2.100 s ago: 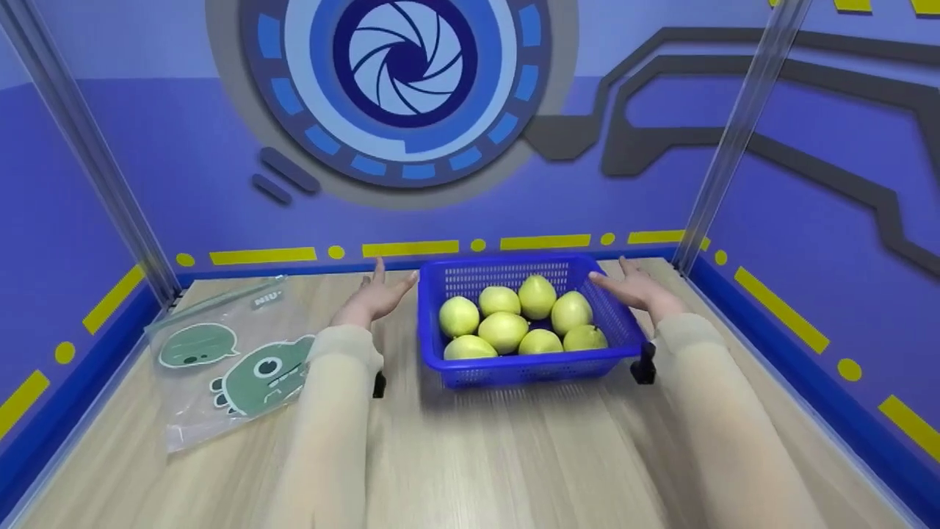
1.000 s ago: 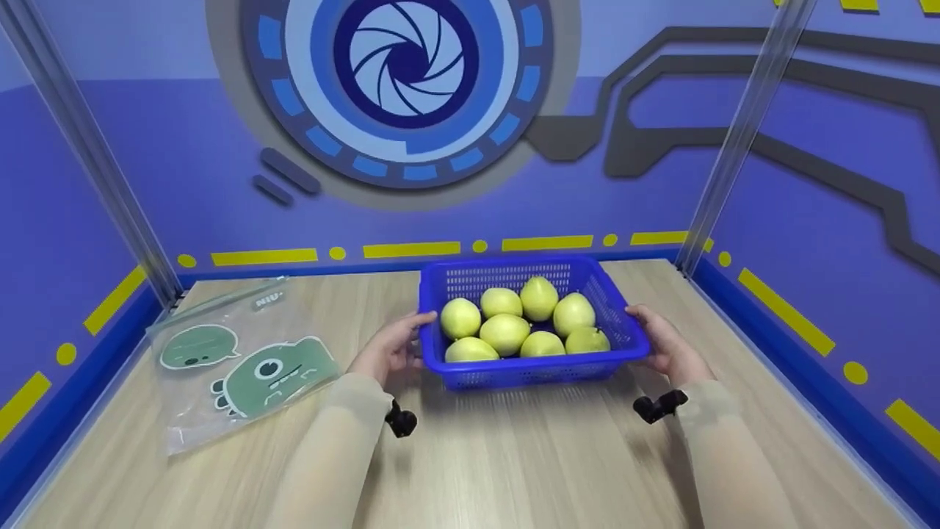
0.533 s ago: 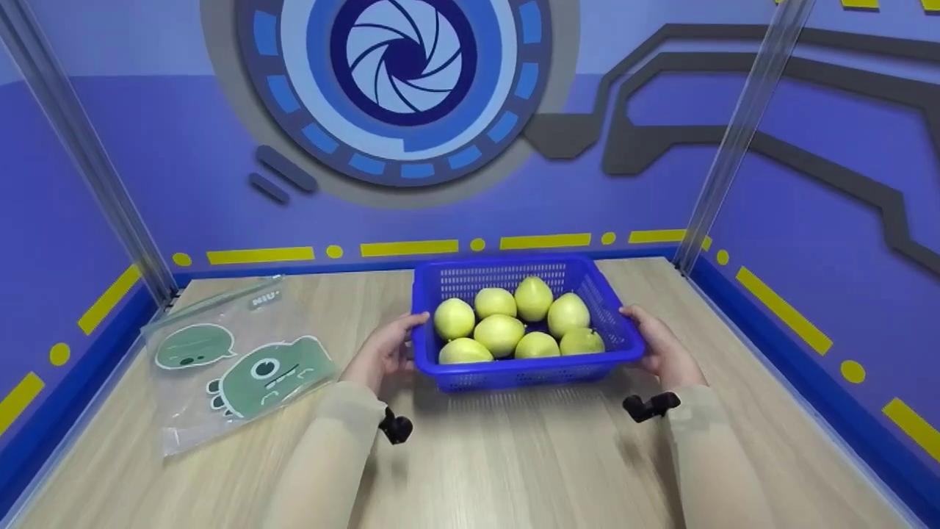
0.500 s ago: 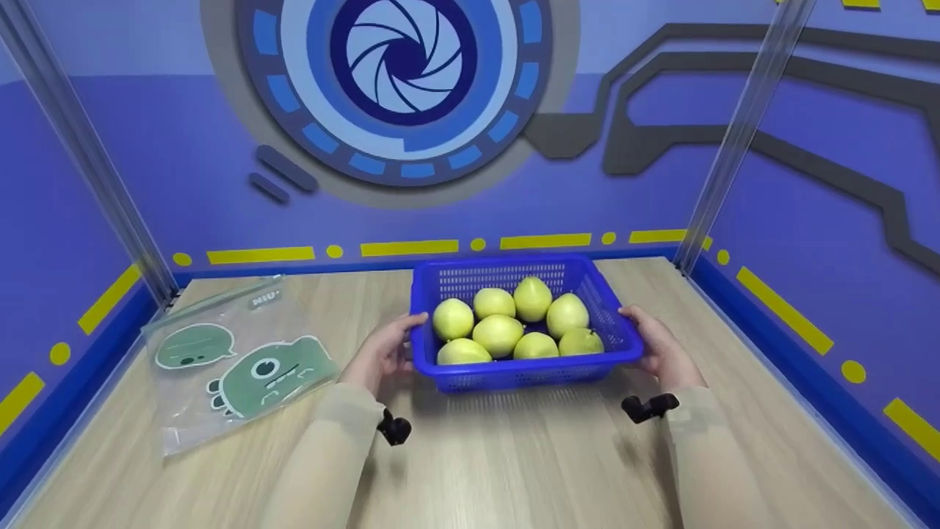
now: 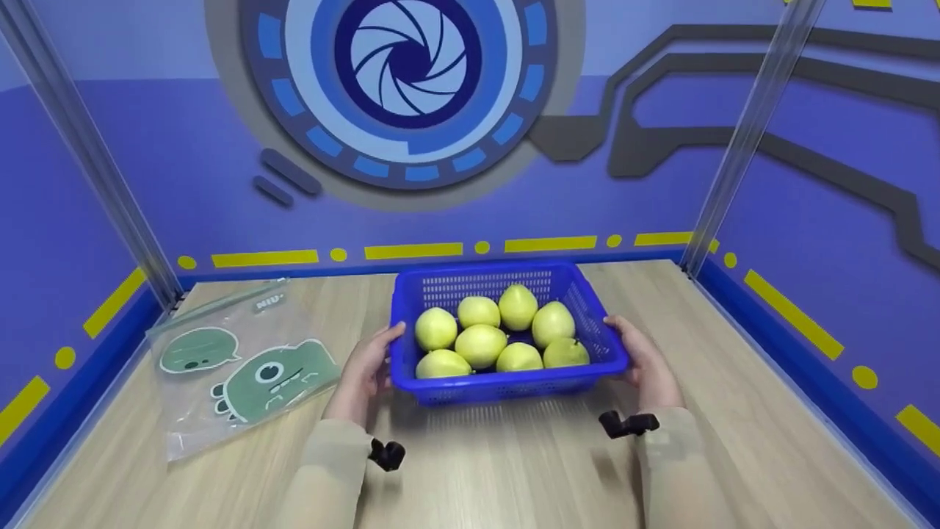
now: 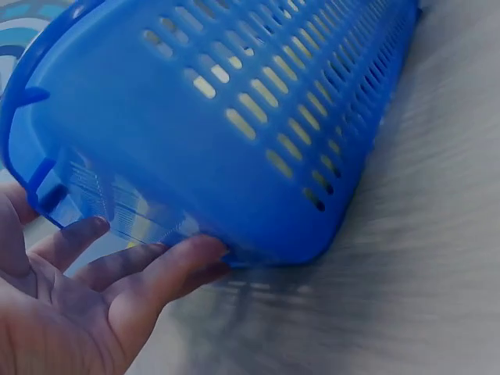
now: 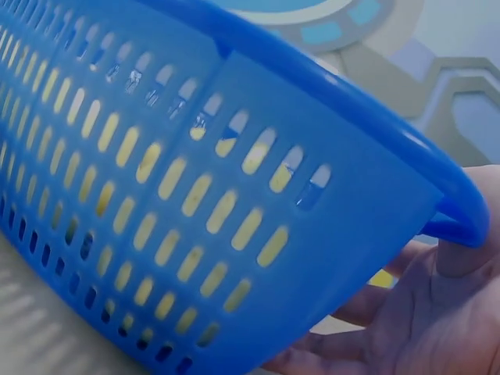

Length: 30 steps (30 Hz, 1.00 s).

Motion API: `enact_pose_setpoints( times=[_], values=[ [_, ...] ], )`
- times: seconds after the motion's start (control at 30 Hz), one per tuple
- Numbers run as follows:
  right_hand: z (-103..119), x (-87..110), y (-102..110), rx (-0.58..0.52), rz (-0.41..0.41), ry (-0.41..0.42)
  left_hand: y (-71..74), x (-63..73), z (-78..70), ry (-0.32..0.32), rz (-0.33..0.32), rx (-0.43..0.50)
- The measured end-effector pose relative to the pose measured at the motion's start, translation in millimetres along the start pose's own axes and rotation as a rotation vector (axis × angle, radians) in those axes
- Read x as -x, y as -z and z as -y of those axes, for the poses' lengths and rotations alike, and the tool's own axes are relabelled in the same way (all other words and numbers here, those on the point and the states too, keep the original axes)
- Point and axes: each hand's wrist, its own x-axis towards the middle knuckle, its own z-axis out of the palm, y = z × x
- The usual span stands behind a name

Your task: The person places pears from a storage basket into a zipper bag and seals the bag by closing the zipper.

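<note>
Left hand and right hand grip the blue basket by its sides at frame centre. If it tilts, the loose pears may roll out onto the desk.

A staged recording booth: purple graphic walls, clear corner posts.

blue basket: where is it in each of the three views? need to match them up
Head: blue basket sits centre on the wooden table, left hand and right hand holding its short sides.
Left wrist: its perforated wall fills the upper frame, fingers under its lower edge.
Right wrist: its wall fills the left and centre, thumb at the rim.
Shared landmark: the slotted blue wall, with pears showing yellow through it.
</note>
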Motion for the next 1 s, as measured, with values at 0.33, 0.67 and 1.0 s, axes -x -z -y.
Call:
enact_pose_setpoints(
  times=[0.33,0.67,1.0],
  values=[
    [-6.8,-1.1,-19.2,0.022,-0.027,0.015,15.7,11.9,3.9,-0.037,-0.014,0.054],
    [-6.7,-2.5,-30.0,-0.019,-0.01,0.037,28.0,15.3,-1.0,-0.044,-0.031,0.022],
    [-16.7,-3.8,-32.6,0.005,-0.032,0.024,33.9,22.1,7.4,-0.054,-0.001,0.03]
  ],
)
